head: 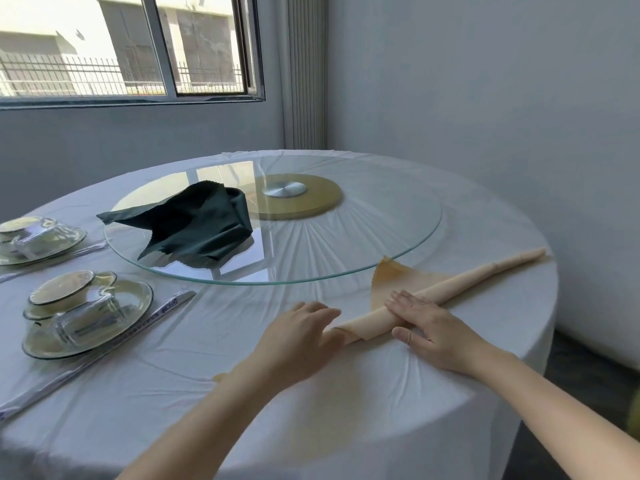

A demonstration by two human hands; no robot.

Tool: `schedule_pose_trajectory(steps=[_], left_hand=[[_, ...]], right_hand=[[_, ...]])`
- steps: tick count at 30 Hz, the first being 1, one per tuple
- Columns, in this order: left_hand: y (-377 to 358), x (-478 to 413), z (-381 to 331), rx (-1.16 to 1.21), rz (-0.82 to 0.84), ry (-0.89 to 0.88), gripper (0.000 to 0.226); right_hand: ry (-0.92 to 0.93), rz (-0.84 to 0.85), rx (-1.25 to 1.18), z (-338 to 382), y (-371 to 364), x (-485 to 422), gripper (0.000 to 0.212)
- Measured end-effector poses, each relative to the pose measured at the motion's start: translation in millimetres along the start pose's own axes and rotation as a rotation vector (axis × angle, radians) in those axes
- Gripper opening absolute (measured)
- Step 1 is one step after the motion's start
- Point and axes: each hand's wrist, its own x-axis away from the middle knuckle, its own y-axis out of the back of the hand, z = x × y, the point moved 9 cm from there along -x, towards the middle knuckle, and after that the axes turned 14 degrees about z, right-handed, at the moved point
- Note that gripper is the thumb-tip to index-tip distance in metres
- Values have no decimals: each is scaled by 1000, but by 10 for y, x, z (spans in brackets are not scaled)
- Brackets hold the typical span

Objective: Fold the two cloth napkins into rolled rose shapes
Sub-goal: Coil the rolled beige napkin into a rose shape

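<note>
Right hand [429, 332], as I saw it through the head camera, lay flat and released across the rolled beige napkin [460, 284], fingers straight and pressing down on the roll, grasping nothing. Left hand [301, 337], slightly blurred, rested on the near-left end of the same roll, its fingers relaxed over the cloth rather than clenched. I noted that the beige napkin lay on the white-clothed desk [214, 344] as a long, thin tube running diagonally from my left hand toward the far right edge. An unrolled triangular flap pointed away from me, its tip reaching the rim of the glass turntable [363, 233]. On that turntable, left of its round metal hub [284, 188], the dark green napkin [194, 225] sat loosely crumpled, well apart from both hands. At the left of the desk stood two place settings [86, 317], each a plate bearing an upturned bowl and glass, with wrapped chopsticks [162, 311] just beside the nearer one.
</note>
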Motion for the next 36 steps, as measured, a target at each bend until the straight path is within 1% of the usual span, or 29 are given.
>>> schedule_pose_trajectory(steps=[2,5,8,10,14,16,18,21,24,25,28,30,32,34,35,36], left_hand=[[18,-343,-41,99,-21,42,44],[-61,-849,8,302,-22,155,37],[-227,-1217,-8,427,-2,238,37],[-303,-1387,-43,439,-12,274,36],[-399,-1556,-102,457,-27,304,32],[-417,-1583,-101,429,-39,302,29],[-413,-1584,-93,419,-44,295,26],[-349,-1579,-99,402,-13,294,23],[-268,-1548,-119,400,-2,279,6],[-248,-1538,-119,391,-6,279,7],[-234,-1531,-98,384,-9,277,25],[-234,-1526,-88,385,-7,279,31],[-246,-1520,-82,389,0,289,27],[-248,-1504,-99,389,3,292,9],[-249,-1483,-103,395,1,291,7],[-258,-1456,-95,402,-1,291,23]], right_hand=[[-16,7,27,-49,31,14,91],[-26,-6,50,-155,60,24,106],[-44,-29,33,-297,91,22,110],[-38,-11,44,-330,83,14,109],[-8,-18,75,-321,112,-60,81],[21,-60,25,-337,139,-92,68],[49,-67,-11,-318,129,-139,60],[91,-17,-25,-223,102,-263,60],[113,20,-29,-160,100,-367,60],[116,19,-29,-157,97,-377,58],[126,8,-6,-148,77,-341,53],[128,2,-10,-137,81,-303,47],[134,5,-12,-119,98,-285,47],[144,20,-36,-113,118,-281,56],[147,22,-72,-131,137,-278,59],[148,16,-115,-162,165,-269,60]])
